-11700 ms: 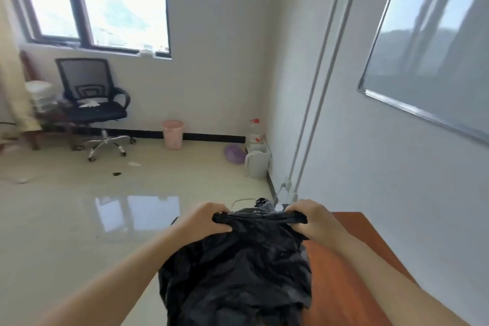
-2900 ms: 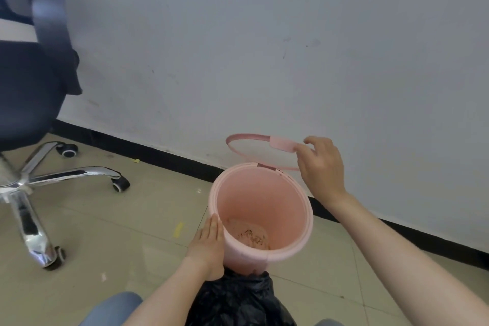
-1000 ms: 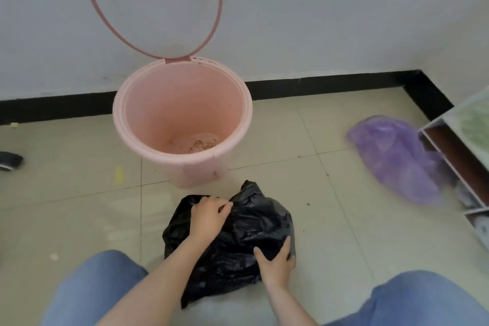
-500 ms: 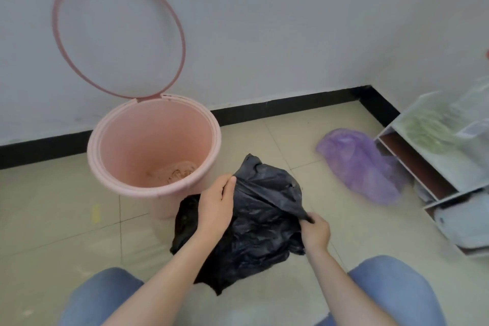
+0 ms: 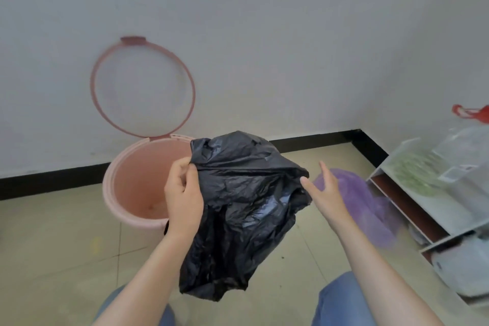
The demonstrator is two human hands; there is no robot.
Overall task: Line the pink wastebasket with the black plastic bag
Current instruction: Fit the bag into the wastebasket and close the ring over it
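One edge of crumpled black plastic bag (image 5: 238, 209) pinched in left hand (image 5: 183, 194), hanging long-axis down; open pink plastic wastebasket (image 5: 124, 193) nearer, at nine o'clock; right hand (image 5: 325, 194) spread, empty, at three o'clock.

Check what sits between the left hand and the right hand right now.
In the head view, the crumpled black plastic bag hangs between them: left hand pinches its top edge, while the open right hand is at its other side.
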